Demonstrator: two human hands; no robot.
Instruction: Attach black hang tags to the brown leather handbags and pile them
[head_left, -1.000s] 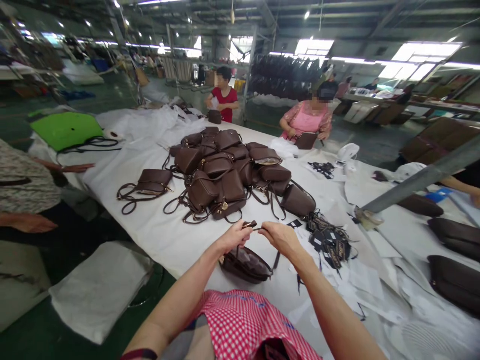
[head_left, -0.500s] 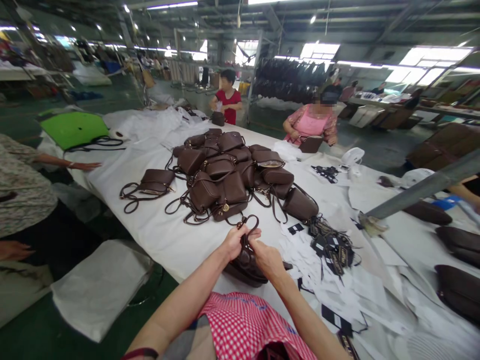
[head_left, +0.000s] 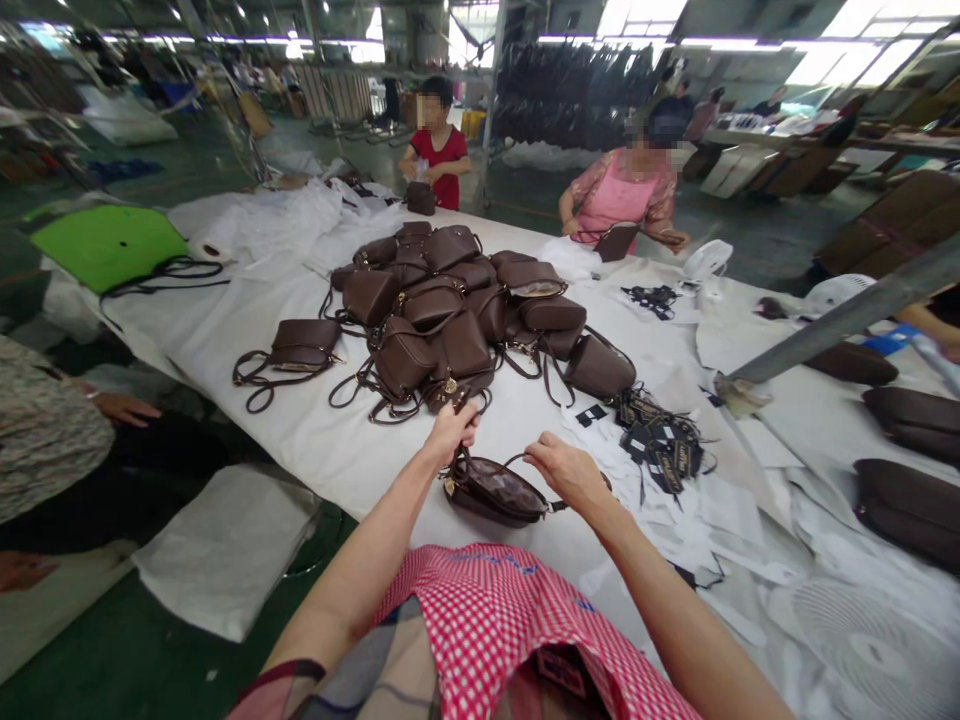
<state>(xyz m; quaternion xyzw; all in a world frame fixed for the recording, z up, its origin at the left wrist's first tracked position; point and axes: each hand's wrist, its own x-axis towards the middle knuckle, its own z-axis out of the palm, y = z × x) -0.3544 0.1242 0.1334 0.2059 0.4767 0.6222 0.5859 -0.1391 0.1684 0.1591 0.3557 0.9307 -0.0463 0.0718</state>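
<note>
Just in front of me on the table is a dark brown handbag (head_left: 499, 492), its top open and the lining showing. My left hand (head_left: 452, 432) is closed round a bunched part of its strap, above the bag's left end. At the right, my right hand (head_left: 561, 468) pinches a thin stretch of the same strap, slightly apart from the bag. Beyond my hands lies a heap of brown handbags (head_left: 457, 345) with straps trailing. One separate handbag (head_left: 304, 345) rests to the left of the heap.
Black hang tags (head_left: 664, 445) and white paper scraps lie to the right. A slanting metal pole (head_left: 840, 325) and white fans (head_left: 709, 260) stand there too. A green bag (head_left: 112, 245) is at far left. Co-workers (head_left: 619, 195) stand across the table (head_left: 300, 440); another person is at left.
My hands have moved apart, left hand to the left, right hand to the right, drawing out the strap. The handbag now shows its open top. The view has tilted down.
</note>
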